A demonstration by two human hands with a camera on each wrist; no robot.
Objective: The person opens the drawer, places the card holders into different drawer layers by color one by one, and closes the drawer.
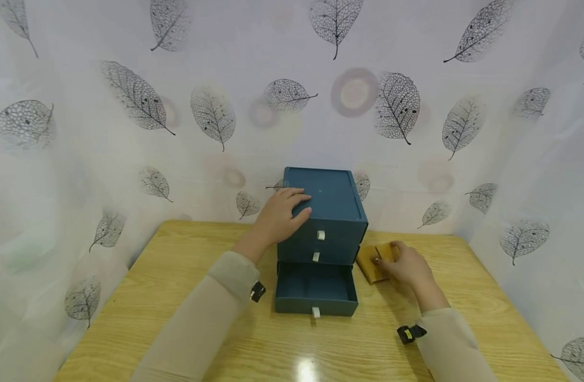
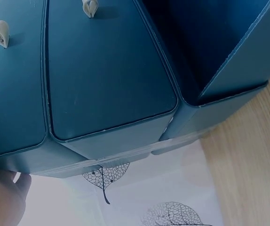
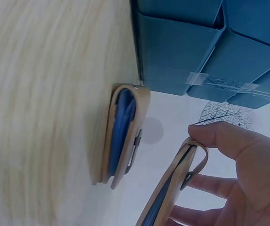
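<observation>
A dark blue three-drawer box (image 1: 330, 196) stands at the back of the table, its bottom drawer (image 1: 296, 306) pulled out with nothing visible inside. My left hand (image 1: 279, 216) rests on the box's top, near the left edge, fingers extended. In the left wrist view only part of that hand (image 2: 3, 197) shows. To the right of the box lies a tan card wallet (image 3: 134, 127) with a metal clasp and blue inner sleeves. My right hand (image 3: 252, 174) pinches a second tan wallet (image 3: 177, 174) by its edge between thumb and fingers, apart from the first.
The wooden table (image 1: 177, 297) extends to both sides and in front of the box. Directly behind it hangs a pale curtain (image 1: 292, 132) printed with leaves. White pull tabs (image 1: 321, 235) stick out from the drawer fronts.
</observation>
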